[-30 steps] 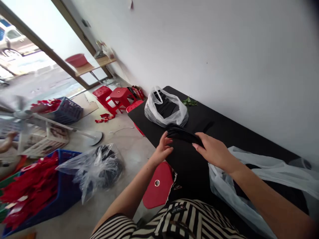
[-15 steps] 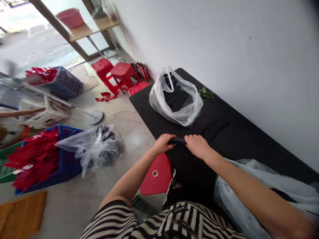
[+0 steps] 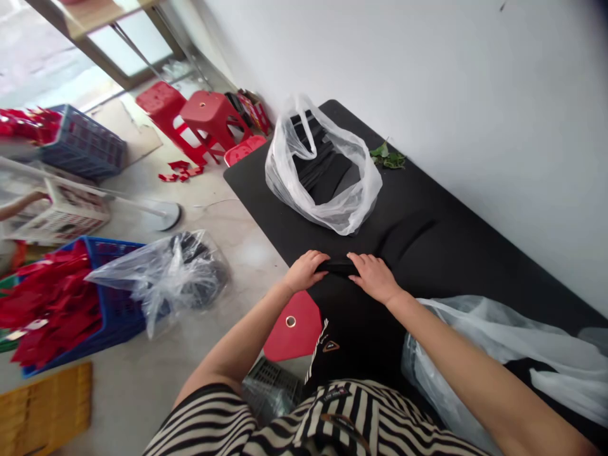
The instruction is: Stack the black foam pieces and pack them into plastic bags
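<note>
A narrow black strip [image 3: 339, 268], seemingly folded fabric, stretches between my two hands above the near edge of the black table [image 3: 266, 196]. Its left end is pinched between the thumb and fingers of my left hand [image 3: 306, 270]. My right hand [image 3: 373, 277] grips the other end the same way. Just beyond them, a white plastic bag [image 3: 280, 171] stands with its mouth wide, and black folded pieces [image 3: 327, 168] lie inside. The strip's exact kind is hard to make out, black against black.
Green leaves [image 3: 388, 156] lie by the wall. A large translucent bag [image 3: 475, 316] with black material is at my right. On the floor are a red stool [image 3: 294, 335], a blue crate [image 3: 121, 316] of red pieces, and a clear bag [image 3: 185, 272]. Another person's arm [image 3: 23, 204] shows at left.
The view has shifted, so the table and floor items sit further left. Both hands keep hold of the black strip, which now lies lower against the table, with the right fingers more stretched out.
</note>
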Available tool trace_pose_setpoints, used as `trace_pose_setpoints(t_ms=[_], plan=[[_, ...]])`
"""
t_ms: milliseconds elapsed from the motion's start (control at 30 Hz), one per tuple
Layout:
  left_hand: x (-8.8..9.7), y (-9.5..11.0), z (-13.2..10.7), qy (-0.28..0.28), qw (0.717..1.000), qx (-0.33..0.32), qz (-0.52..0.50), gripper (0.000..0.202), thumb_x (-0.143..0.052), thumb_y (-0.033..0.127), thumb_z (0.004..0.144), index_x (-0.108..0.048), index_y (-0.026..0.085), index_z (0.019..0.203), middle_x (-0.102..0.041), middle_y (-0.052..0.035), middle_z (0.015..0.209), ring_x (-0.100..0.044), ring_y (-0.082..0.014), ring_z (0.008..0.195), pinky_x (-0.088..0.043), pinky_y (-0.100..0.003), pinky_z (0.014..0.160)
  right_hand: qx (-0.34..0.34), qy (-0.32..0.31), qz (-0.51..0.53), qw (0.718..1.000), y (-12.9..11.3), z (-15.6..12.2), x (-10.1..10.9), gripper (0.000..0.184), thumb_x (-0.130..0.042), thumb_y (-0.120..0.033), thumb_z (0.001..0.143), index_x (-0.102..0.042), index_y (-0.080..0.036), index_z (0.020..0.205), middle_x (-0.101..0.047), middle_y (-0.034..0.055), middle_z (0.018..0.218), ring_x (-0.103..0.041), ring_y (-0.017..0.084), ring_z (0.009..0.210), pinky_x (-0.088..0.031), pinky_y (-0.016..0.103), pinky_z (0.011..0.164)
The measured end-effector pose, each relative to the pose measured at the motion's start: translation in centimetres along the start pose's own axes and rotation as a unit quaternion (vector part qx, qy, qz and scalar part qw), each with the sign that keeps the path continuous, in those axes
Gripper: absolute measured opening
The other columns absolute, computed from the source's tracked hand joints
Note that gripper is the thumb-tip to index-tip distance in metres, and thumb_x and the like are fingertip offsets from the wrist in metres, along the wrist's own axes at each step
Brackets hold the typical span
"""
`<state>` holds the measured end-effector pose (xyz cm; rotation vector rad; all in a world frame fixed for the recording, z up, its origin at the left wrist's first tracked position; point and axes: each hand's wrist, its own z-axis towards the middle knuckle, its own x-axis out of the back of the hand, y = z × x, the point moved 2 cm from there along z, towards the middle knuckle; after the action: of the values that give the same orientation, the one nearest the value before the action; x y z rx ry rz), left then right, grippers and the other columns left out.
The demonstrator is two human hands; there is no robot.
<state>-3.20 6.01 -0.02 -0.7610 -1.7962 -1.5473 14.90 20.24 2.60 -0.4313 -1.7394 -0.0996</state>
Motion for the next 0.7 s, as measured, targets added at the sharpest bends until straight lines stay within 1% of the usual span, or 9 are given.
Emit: trace_pose_setpoints(t_ms=[67,100,200,300,367,433,533,633,700], plan=[[0.1,0.1,-0.2,0.005,1.000,-0.012,0.010,0.038,-0.053,0.033,0.092,-0.054,0.019,0.128,-0.058,-0.0117,0.124,-0.052,-0.0248,0.114,-0.042,-0.039,0.100,0.008,0.006,0.001,1.000,0.2,-0.5,0.3,0.050,-0.053,-0.035,0.095,-0.042,-0.018,0.141,-0.061,0.0133,0.117,-0.054,0.026,0.102,-0.037,0.036,0.085],[0.2,0.0,-0.3,0.010,1.000,-0.016,0.023,0.038,-0.052,0.033,0.093,-0.054,0.019,0.128,-0.057,-0.0125,0.125,-0.051,-0.0254,0.116,-0.041,-0.040,0.102,0.013,0.016,0.002,1.000,0.3,-0.7,0.4,0.049,-0.051,-0.035,0.096,-0.042,-0.019,0.142,-0.060,0.0134,0.119,-0.053,0.027,0.103,-0.037,0.037,0.086],[0.1,-0.4,-0.5,0.022,0.998,-0.020,0.063,0.040,-0.053,0.032,0.092,-0.053,0.017,0.129,-0.057,-0.0136,0.128,-0.050,-0.0271,0.118,-0.039,-0.043,0.102,0.014,0.045,0.008,0.999,0.5,-1.1,0.1,0.054,-0.050,-0.035,0.097,-0.036,-0.018,0.146,-0.057,0.0141,0.126,-0.050,0.028,0.110,-0.034,0.039,0.092],[-0.1,-0.8,-0.3,0.015,0.997,-0.013,0.069,0.043,-0.057,0.033,0.089,-0.052,0.016,0.129,-0.059,-0.0132,0.126,-0.052,-0.0276,0.116,-0.040,-0.043,0.099,-0.010,0.032,0.008,0.999,1.1,-1.3,-0.8,0.054,-0.054,-0.035,0.095,-0.040,-0.015,0.143,-0.058,0.0141,0.125,-0.051,0.027,0.108,-0.033,0.038,0.094],[0.0,-0.9,-0.1,0.007,0.997,-0.014,0.070,0.042,-0.059,0.031,0.087,-0.054,0.017,0.127,-0.060,-0.0129,0.124,-0.053,-0.0275,0.113,-0.040,-0.042,0.097,-0.015,0.020,0.003,1.000,1.4,-1.5,-1.0,0.049,-0.055,-0.034,0.094,-0.046,-0.016,0.139,-0.059,0.0134,0.120,-0.051,0.027,0.104,-0.035,0.037,0.090],[0.3,-0.9,-0.1,0.000,0.997,-0.018,0.072,0.041,-0.061,0.027,0.085,-0.055,0.018,0.125,-0.060,-0.0128,0.124,-0.053,-0.0275,0.112,-0.038,-0.042,0.098,-0.011,0.022,-0.002,1.000,1.4,-1.6,-0.9,0.047,-0.056,-0.032,0.093,-0.047,-0.019,0.137,-0.059,0.0123,0.119,-0.051,0.027,0.102,-0.035,0.037,0.087],[0.6,-0.9,-0.2,-0.009,0.996,-0.025,0.085,0.048,-0.064,0.028,0.083,-0.053,0.019,0.130,-0.058,-0.0130,0.128,-0.050,-0.0288,0.118,-0.033,-0.045,0.103,-0.007,0.033,-0.005,0.999,1.3,-1.7,-0.7,0.051,-0.058,-0.031,0.092,-0.045,-0.020,0.140,-0.057,0.0119,0.123,-0.050,0.027,0.105,-0.035,0.038,0.087],[0.6,-0.9,-0.3,-0.017,0.994,-0.022,0.107,0.056,-0.063,0.034,0.085,-0.046,0.020,0.137,-0.057,-0.0132,0.131,-0.049,-0.0295,0.121,-0.032,-0.045,0.104,-0.015,0.026,-0.005,1.000,1.3,-1.7,-1.2,0.053,-0.055,-0.034,0.094,-0.042,-0.016,0.141,-0.057,0.0136,0.124,-0.050,0.028,0.107,-0.035,0.038,0.090],[0.5,-1.0,-0.2,-0.026,0.992,-0.024,0.118,0.056,-0.061,0.034,0.087,-0.046,0.018,0.138,-0.058,-0.0138,0.128,-0.050,-0.0289,0.118,-0.034,-0.043,0.102,-0.020,0.023,-0.008,1.000,1.3,-1.8,-1.6,0.052,-0.053,-0.034,0.094,-0.043,-0.014,0.141,-0.059,0.0142,0.119,-0.051,0.028,0.103,-0.035,0.039,0.089]])
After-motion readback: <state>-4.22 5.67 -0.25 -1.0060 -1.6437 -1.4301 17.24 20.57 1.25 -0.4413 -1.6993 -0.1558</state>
